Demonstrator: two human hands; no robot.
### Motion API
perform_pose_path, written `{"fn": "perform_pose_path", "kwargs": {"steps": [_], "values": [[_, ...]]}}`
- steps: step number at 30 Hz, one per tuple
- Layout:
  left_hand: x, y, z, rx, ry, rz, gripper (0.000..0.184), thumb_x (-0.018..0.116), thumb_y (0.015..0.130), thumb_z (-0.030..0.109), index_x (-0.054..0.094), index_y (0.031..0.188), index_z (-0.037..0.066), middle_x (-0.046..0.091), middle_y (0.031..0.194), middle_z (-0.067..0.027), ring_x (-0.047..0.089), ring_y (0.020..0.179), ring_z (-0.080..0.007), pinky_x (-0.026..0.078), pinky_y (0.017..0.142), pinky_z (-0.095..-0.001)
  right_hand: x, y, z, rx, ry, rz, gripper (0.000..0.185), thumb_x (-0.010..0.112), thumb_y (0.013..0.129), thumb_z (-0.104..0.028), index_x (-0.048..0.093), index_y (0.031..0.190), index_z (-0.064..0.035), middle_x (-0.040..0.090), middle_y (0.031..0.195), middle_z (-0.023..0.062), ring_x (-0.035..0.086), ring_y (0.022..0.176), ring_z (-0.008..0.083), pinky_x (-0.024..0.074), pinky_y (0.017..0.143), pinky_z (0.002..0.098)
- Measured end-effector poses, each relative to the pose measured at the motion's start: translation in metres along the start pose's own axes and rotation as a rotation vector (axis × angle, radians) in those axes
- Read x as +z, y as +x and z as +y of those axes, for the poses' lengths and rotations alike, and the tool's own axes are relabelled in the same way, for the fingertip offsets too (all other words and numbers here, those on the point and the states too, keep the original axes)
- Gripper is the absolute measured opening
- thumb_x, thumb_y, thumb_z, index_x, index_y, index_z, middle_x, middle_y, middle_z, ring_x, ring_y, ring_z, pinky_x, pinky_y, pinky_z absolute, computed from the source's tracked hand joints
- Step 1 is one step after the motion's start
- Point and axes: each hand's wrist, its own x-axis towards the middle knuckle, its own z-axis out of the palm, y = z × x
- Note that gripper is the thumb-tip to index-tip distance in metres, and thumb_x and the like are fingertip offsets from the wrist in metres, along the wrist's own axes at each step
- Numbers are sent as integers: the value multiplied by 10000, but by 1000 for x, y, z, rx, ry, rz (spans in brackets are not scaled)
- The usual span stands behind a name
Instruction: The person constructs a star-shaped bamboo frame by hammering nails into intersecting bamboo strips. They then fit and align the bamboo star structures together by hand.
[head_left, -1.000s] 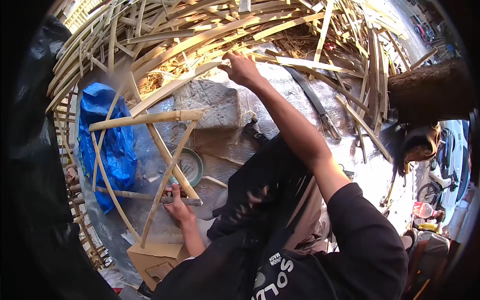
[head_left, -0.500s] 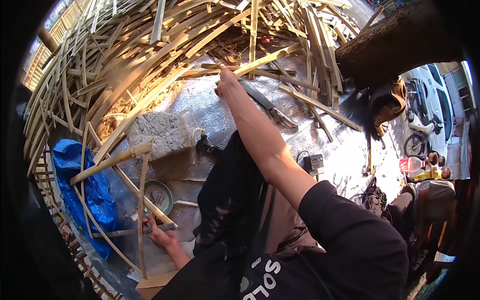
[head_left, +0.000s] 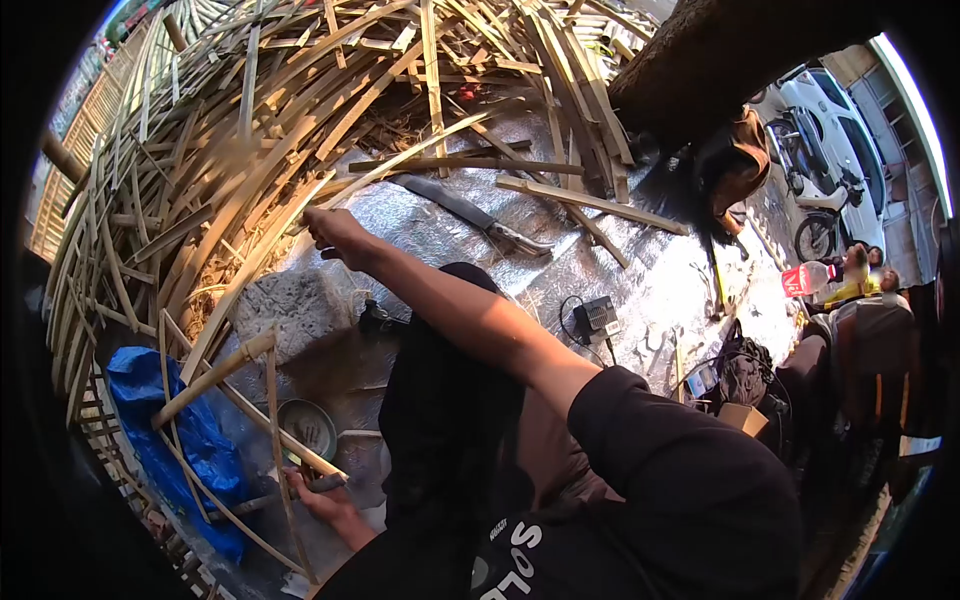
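Note:
My right hand reaches forward, fingers closed at the near end of a long split bamboo strip. That strip slants up and right over the silvery sheet. At lower left my left hand is closed around the dark end of a rod in a small bamboo frame. A thick bamboo pole and several thin strips make up this frame; how they are joined cannot be seen. Beyond my right forearm lies a machete, its handle pointing right. A rough concrete block sits just below my right hand.
A large heap of bamboo strips curves across the far side. Blue plastic sheet and a round bowl lie left. A small black device and a tree trunk are right, with motorbikes and people beyond.
My right hand has swung left and nearer, drawing the bamboo strip with it, and the machete now shows more fully. My left hand still holds the frame's rod. The whole view has shifted somewhat.

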Motion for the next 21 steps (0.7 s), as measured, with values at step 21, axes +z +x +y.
{"fn": "perform_pose_path", "kwargs": {"steps": [21], "values": [[115,-64,210,49,1434,-513,463,526,1031,460,573,1137,12,693,948,-120,676,828,-169,500,725,-268,95,-196,129,-649,-110,-265,241,509,916,-95,415,1123,-13,579,815,157,609,717,287,479,676,415]]}}
